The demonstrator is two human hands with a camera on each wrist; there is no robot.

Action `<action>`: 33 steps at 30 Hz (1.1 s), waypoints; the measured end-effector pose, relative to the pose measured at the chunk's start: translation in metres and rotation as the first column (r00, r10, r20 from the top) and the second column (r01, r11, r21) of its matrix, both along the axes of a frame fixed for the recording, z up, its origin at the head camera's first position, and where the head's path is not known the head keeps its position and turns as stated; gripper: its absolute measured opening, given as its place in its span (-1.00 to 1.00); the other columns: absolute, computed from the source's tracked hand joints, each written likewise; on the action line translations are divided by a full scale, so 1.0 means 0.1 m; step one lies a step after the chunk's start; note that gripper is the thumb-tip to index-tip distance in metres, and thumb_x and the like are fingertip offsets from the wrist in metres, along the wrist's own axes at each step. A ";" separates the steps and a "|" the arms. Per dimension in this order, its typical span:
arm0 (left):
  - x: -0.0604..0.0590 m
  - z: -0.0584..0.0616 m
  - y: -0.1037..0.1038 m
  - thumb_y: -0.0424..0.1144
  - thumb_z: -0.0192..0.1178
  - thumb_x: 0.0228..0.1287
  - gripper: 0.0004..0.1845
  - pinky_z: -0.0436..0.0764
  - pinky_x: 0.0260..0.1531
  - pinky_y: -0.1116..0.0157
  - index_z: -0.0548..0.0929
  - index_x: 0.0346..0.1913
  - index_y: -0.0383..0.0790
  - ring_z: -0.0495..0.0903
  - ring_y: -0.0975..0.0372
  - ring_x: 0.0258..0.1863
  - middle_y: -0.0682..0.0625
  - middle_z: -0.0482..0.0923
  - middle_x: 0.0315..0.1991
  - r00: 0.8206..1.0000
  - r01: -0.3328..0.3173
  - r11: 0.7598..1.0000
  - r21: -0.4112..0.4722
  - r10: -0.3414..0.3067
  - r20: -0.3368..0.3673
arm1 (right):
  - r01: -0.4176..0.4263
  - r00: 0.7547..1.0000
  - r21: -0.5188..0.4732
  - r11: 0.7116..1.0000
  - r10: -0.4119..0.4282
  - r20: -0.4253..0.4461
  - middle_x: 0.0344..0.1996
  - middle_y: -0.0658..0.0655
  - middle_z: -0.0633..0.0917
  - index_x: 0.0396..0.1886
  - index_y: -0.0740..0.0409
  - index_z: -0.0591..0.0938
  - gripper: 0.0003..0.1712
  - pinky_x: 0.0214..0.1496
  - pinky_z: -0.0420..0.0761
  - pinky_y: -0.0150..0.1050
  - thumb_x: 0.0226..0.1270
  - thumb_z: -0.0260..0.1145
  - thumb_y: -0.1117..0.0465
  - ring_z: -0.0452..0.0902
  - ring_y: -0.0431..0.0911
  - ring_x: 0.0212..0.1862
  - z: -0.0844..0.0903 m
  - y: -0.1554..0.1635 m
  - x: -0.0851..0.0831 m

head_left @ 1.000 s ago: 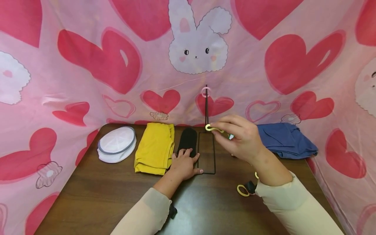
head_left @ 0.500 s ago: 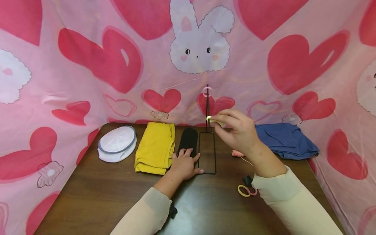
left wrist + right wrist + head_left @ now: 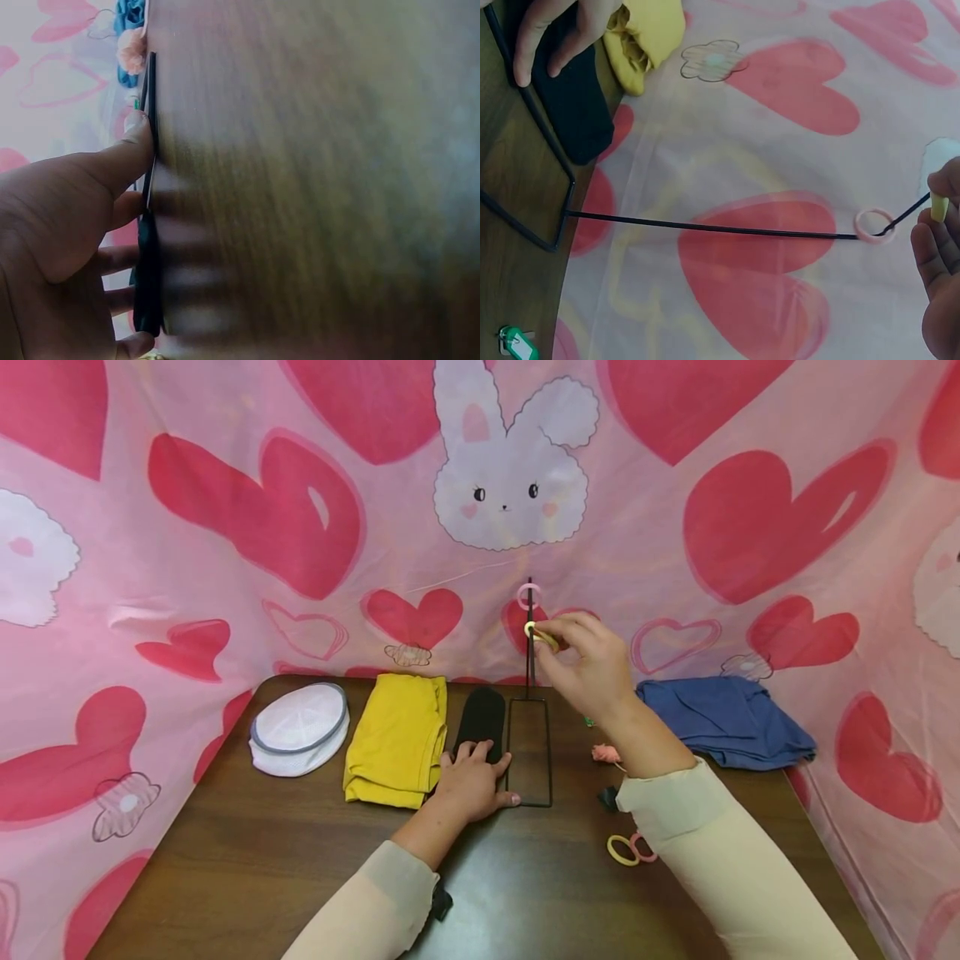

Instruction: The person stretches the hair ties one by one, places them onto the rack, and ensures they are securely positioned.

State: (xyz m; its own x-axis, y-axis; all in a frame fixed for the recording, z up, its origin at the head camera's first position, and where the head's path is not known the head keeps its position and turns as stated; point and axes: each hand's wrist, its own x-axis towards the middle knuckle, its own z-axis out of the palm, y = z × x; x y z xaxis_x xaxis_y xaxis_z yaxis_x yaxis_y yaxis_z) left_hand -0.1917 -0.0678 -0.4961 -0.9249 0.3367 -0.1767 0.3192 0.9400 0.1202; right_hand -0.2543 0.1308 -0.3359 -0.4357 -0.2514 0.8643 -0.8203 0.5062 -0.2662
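Note:
My right hand (image 3: 588, 664) pinches a small yellow hair tie (image 3: 530, 628) between thumb and fingers. In the right wrist view the hair tie (image 3: 938, 206) is right at the free end of a black wire stand's (image 3: 705, 226) rod. A pink ring (image 3: 529, 597) hangs on that rod, farther back. My left hand (image 3: 472, 781) lies with spread fingers on a long black piece with a rounded end (image 3: 482, 714), which looks like folded cloth. Its thumb touches the stand's flat rectangular base (image 3: 550, 752), as the thumb (image 3: 135, 131) in the left wrist view confirms.
A yellow (image 3: 621, 852) and a pink ring (image 3: 643, 847) lie at the right front. Near them are a coral bundle (image 3: 606, 753) and a green key tag (image 3: 517, 343). Blue folded cloth (image 3: 723, 718), yellow folded cloth (image 3: 397, 735) and a white mesh bag (image 3: 300, 718) line the table.
My right hand has moved up and slightly left with the yellow hair tie, rising along the stand toward the rod's free end. The left hand and the stand stay in place.

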 end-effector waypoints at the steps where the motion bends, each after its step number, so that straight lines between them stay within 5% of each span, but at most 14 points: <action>1: 0.00 0.01 0.00 0.51 0.13 0.26 -0.13 0.19 0.31 -0.27 0.35 0.58 0.27 0.18 -0.10 0.50 -0.07 0.20 0.58 1.000 0.000 1.000 0.000 0.000 0.000 | 0.006 1.000 -0.005 1.000 -0.006 0.003 -0.20 0.22 0.76 -0.10 0.28 0.81 -0.78 -0.17 0.73 -0.06 0.25 0.50 0.33 0.71 0.01 -0.28 -0.01 -0.01 -0.03; 21: 0.00 0.01 0.01 0.50 0.12 0.28 -0.13 0.17 0.32 -0.27 0.33 0.59 0.26 0.19 -0.11 0.49 -0.09 0.19 0.59 1.000 0.004 1.000 -0.015 -0.004 0.008 | 0.185 0.977 -0.140 0.973 -0.167 0.130 -0.19 0.24 0.71 -0.07 0.27 0.82 -0.75 -0.13 0.72 -0.03 0.26 0.45 0.34 0.69 0.06 -0.26 -0.06 -0.21 -0.49; 33: -0.02 -0.01 0.03 0.52 0.09 0.28 -0.12 0.16 0.32 -0.29 0.32 0.59 0.26 0.18 -0.11 0.49 -0.09 0.19 0.59 1.000 0.005 0.999 -0.044 -0.005 0.000 | 0.155 0.983 -0.136 0.978 -0.138 0.125 -0.16 0.31 0.62 -0.06 0.37 0.78 -0.69 -0.14 0.72 -0.04 0.15 0.44 0.48 0.68 0.09 -0.27 -0.20 -0.05 -0.36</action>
